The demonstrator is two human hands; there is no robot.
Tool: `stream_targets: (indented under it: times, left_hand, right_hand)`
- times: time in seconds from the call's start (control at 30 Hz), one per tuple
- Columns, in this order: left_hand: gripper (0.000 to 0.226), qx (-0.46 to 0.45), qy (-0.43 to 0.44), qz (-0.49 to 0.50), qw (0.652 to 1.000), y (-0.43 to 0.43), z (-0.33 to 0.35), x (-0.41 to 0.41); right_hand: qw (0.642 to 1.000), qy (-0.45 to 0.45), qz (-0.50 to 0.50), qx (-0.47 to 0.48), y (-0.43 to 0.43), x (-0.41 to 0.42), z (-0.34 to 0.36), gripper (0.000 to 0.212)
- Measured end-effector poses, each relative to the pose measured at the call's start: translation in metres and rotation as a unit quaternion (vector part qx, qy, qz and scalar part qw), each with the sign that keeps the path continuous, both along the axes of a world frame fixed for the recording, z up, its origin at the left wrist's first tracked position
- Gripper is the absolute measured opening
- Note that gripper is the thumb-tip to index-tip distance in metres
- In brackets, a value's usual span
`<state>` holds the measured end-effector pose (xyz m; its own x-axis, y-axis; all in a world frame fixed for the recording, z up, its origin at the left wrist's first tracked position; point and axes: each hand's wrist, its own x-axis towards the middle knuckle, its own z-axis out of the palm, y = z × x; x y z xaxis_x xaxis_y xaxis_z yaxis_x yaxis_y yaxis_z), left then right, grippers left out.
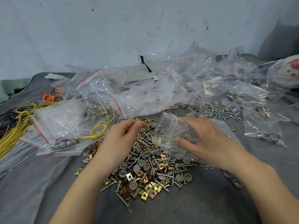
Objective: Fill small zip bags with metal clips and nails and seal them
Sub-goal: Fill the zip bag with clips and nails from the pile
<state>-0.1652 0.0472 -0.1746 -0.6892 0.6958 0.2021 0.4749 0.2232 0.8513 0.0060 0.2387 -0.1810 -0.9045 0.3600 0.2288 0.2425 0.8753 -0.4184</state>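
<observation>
A heap of brass-coloured metal clips, screws and grey caps (142,172) lies on the grey cloth in front of me. My right hand (200,139) holds a small clear zip bag (171,131) over the heap's right side, thumb under the plastic and fingers on top. Some grey caps show through the bag's lower part. My left hand (124,136) hovers over the heap's left side with curled fingers and thumb pinched together near the bag's mouth. What it pinches is too small to make out.
Many clear zip bags with red seal strips (145,88) pile up behind the heap against the wall. Filled bags (56,126) and yellow wires (19,120) lie at left. More screws and caps (226,110) and filled bags (265,133) lie at right.
</observation>
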Motion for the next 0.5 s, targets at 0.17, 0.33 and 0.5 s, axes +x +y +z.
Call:
stream_targets:
  times: [0.17, 0.33, 0.5]
  left_hand:
    - [0.017, 0.104, -0.245, -0.030, 0.964, 0.003, 0.001, -0.001]
    - [0.020, 0.120, -0.322, -0.034, 0.938, 0.005, 0.002, -0.001]
    - [0.013, 0.047, -0.194, 0.015, 0.980, 0.015, 0.006, 0.006]
  right_hand:
    - [1.000, -0.003, -0.001, -0.002, -0.001, 0.000, 0.002, 0.071]
    - [1.000, -0.002, -0.002, -0.002, -0.003, 0.000, 0.004, 0.069]
    - [1.000, 0.003, 0.003, -0.001, -0.003, 0.001, 0.004, 0.066]
